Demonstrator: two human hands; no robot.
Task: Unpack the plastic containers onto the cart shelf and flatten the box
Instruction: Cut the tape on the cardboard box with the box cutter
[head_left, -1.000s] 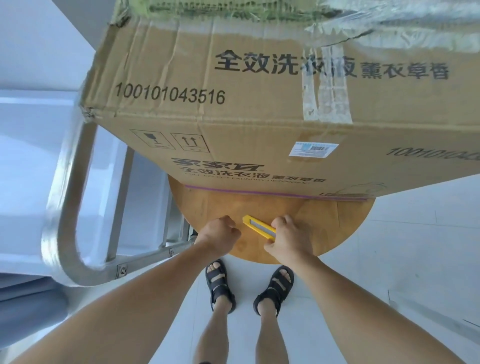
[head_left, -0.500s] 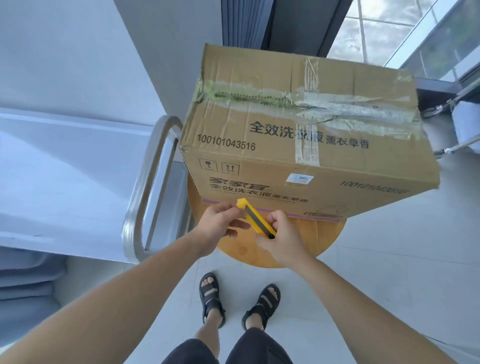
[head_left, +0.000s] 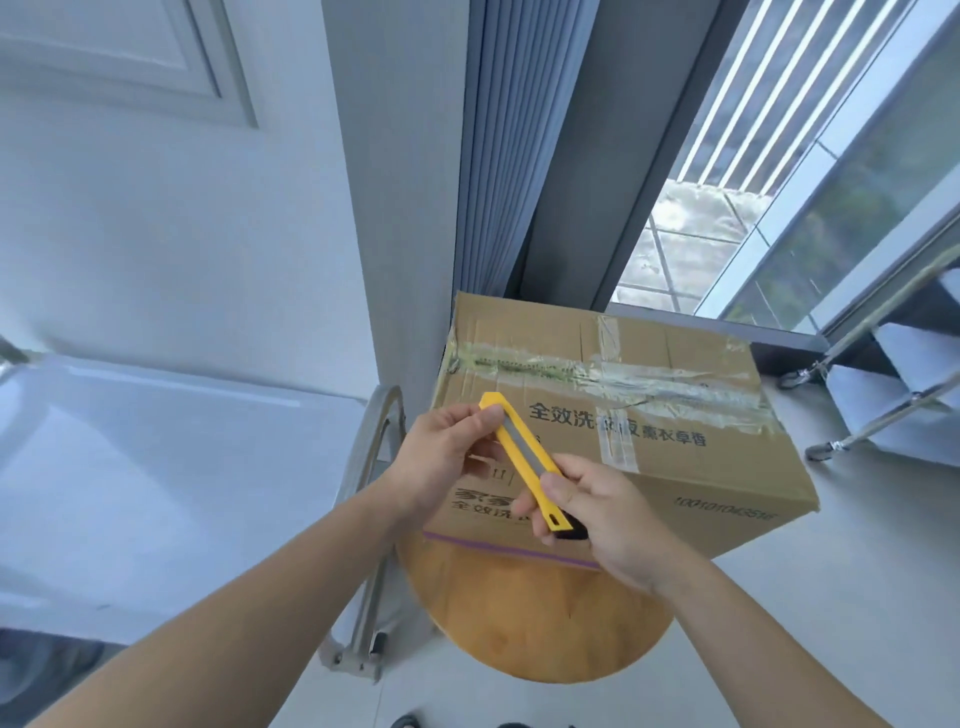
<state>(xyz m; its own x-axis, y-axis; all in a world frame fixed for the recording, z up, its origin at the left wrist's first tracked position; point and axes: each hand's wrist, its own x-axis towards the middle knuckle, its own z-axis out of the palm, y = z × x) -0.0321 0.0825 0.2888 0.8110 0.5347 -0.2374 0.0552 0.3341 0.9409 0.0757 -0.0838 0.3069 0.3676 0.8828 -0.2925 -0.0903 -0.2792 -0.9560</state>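
Observation:
A taped brown cardboard box (head_left: 691, 415) with black printed characters stands closed on a round wooden stool (head_left: 524, 618). In front of the box both hands hold a yellow utility knife (head_left: 522, 457) slanting from upper left to lower right. My left hand (head_left: 441, 462) pinches its upper tip end. My right hand (head_left: 597, 514) grips its lower end near the black cap. No blade shows. The plastic containers are hidden inside the box.
A steel cart with a flat shelf (head_left: 171, 483) and a tubular handle (head_left: 371, 499) stands at the left, close beside the stool. A second wheeled metal rack (head_left: 883, 384) stands at the right by the window. Curtains and a wall rise behind the box.
The view has tilted up and pulled back from the box. Both hands lifted the knife from the stool's edge to in front of the box, with my left hand now on its tip.

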